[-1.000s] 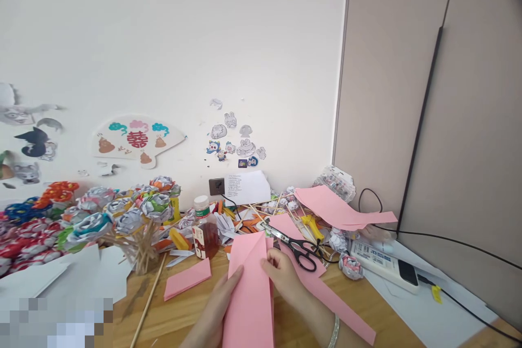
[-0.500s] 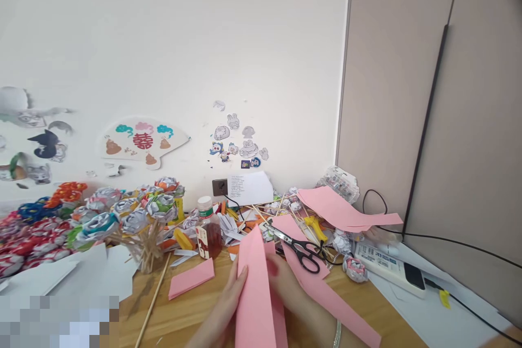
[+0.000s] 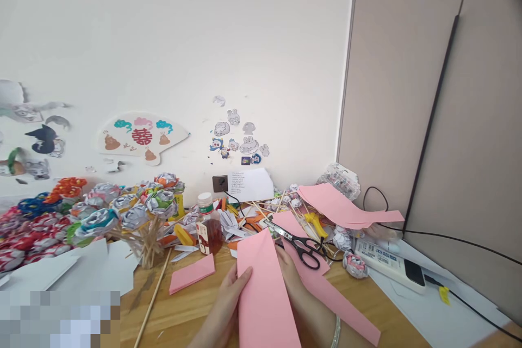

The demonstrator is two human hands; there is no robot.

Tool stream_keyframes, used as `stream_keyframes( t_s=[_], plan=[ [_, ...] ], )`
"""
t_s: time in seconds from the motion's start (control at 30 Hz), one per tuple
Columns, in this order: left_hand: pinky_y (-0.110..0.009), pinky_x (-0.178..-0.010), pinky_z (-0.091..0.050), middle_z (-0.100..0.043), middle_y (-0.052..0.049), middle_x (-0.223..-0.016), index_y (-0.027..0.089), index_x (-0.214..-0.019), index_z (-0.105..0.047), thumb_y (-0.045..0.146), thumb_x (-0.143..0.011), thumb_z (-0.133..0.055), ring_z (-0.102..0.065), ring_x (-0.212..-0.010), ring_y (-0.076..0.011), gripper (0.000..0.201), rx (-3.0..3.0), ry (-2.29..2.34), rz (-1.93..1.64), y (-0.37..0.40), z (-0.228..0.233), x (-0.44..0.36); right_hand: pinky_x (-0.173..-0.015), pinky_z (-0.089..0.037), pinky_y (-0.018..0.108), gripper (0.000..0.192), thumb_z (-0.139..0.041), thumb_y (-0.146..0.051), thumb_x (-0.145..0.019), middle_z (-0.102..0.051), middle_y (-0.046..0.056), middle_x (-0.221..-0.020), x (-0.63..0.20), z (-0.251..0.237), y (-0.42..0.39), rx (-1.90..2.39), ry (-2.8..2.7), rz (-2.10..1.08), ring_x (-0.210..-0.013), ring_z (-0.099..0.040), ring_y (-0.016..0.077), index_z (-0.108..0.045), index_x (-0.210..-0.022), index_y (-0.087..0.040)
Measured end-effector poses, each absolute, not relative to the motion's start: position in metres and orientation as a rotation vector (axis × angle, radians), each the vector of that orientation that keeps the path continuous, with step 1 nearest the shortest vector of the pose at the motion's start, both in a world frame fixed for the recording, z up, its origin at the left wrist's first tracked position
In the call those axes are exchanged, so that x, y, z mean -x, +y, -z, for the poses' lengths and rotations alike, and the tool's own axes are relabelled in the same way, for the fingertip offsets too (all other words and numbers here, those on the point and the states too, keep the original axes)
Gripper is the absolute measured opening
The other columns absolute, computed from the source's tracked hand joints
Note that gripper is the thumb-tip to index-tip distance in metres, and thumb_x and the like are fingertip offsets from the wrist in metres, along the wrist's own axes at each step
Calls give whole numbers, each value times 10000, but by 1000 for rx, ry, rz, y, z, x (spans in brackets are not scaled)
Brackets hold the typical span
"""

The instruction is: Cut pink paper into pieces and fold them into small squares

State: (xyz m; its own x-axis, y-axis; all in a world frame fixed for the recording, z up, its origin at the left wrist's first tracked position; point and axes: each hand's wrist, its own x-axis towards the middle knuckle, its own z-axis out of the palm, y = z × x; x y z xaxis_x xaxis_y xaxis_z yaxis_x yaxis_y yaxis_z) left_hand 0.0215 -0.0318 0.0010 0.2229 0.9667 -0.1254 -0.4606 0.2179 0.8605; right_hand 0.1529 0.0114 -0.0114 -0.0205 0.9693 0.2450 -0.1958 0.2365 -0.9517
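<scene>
Gripping a folded pink paper [image 3: 263, 293] between both hands.

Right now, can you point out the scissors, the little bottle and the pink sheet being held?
scissors [image 3: 299, 244]: head view, on the black handles.
little bottle [image 3: 209, 228]: head view, on its labelled body.
pink sheet [image 3: 263, 288]: head view, on its flat middle.

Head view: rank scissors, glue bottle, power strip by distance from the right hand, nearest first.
From the right hand, which holds the pink folded sheet:
1. Scissors, just beyond it, slightly right.
2. Glue bottle, up-left, past the sheet's far edge.
3. Power strip, far right, by the partition.
</scene>
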Motion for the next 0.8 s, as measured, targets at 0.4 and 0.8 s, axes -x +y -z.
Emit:
stream_keyframes(
  t_s=[0.4, 0.8],
  plan=[
    [-376, -777, -486, -620, -104, -1089, 225, -1227, -406, 242, -704, -596, -624, -884, -258, 556, -780, 780, -1186, -40, -12, -21, -551, -441, 280, 511, -579, -325, -669, -623, 38, -787, -156, 21, 13, 868, -1092, -1106, -624, -562, 175, -447, -1147, -202],
    [-358, -701, -509, -669, -96, -974, 214, -1147, -475, 309, -668, -628, -640, -819, -256, 512, -842, 853, -1254, -51, -27, -37, -501, -400, 234, 264, -521, -345, -700, -572, 2, -648, -154, 9, 3, 843, -1110, -1180, -537, -503, 135, -569, -893, -171]
  ],
)
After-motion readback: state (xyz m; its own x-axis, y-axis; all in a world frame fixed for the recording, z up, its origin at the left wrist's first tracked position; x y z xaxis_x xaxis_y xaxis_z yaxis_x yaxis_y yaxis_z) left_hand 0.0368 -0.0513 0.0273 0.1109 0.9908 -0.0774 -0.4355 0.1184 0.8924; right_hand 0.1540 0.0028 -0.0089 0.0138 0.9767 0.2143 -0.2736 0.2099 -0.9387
